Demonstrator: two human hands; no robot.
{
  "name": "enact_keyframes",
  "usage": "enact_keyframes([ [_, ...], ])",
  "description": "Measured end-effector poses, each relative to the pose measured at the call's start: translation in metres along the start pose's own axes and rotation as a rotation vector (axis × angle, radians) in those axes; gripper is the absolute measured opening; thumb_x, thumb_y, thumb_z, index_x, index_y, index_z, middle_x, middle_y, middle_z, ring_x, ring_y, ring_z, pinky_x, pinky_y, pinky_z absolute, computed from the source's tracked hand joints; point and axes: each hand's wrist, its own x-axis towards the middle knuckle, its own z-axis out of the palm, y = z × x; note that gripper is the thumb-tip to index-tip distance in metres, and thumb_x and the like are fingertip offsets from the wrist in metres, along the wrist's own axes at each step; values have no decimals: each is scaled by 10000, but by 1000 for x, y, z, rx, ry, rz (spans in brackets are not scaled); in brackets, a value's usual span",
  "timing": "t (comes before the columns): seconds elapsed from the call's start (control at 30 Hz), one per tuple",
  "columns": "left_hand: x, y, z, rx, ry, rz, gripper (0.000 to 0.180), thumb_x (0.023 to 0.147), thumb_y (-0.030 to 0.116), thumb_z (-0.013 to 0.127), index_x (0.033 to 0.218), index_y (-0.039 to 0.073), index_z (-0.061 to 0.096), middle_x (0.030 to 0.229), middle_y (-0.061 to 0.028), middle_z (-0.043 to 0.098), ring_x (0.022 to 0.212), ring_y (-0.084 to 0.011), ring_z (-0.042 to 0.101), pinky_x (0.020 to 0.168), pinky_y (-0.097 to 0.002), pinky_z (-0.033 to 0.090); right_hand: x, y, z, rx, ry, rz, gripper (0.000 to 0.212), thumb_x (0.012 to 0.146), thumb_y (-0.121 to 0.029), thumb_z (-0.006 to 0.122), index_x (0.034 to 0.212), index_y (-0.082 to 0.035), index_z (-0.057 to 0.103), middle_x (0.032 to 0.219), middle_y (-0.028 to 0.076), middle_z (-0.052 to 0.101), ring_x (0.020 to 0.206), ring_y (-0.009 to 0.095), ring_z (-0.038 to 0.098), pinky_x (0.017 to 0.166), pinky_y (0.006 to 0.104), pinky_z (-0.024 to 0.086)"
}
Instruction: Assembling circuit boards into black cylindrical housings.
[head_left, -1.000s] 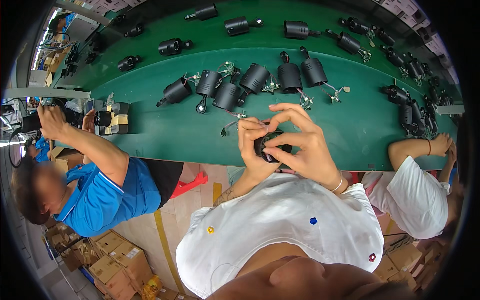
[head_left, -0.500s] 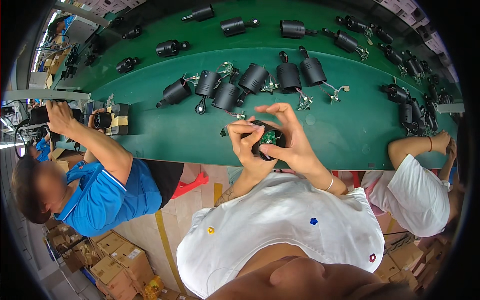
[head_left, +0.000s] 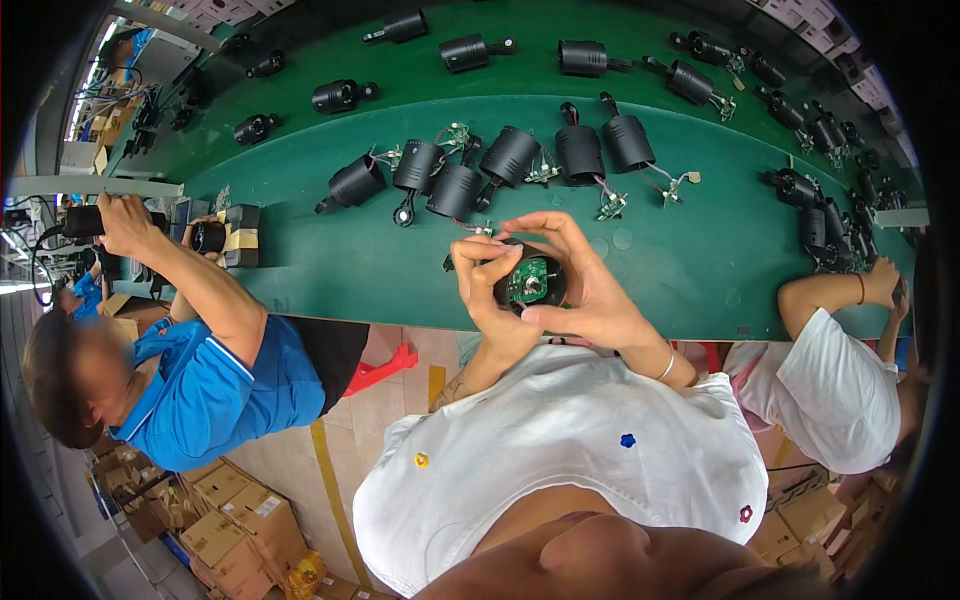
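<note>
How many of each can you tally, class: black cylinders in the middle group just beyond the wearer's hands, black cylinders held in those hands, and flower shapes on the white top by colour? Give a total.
Grouped black cylinders: 6
Held black cylinder: 1
Yellow flower shape: 1
Blue flower shape: 1
Red flower shape: 1
Total: 10

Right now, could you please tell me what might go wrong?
The board sits in the housing between the left hand and right hand, so a slip could drop both parts. Beyond them, loose boards trail on thin wires, which might snag if knocked.
</note>
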Motion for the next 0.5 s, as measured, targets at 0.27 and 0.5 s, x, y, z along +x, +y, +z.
enact_keyframes([
  [0.27,38,38,-10,38,-199,-46,584,592,99,786,1120,91,536,1079,-106,489,996,-268,461,898,-394,421,-1,-3,-13,122,178,15,780,616,117,712,1313,-50,403,1309,137,489,1114,254,550,930,356,464],
  [0.5,109,100,-55,-1462,-438,-131,399,749,80,648,1087,138,444,1029,-41,501,911,-242,524,770,-405,459,1,-34,-84,-419,583,-360,725,610,132,715,1271,-32,465,1272,142,521,1105,264,545,974,383,460],
])
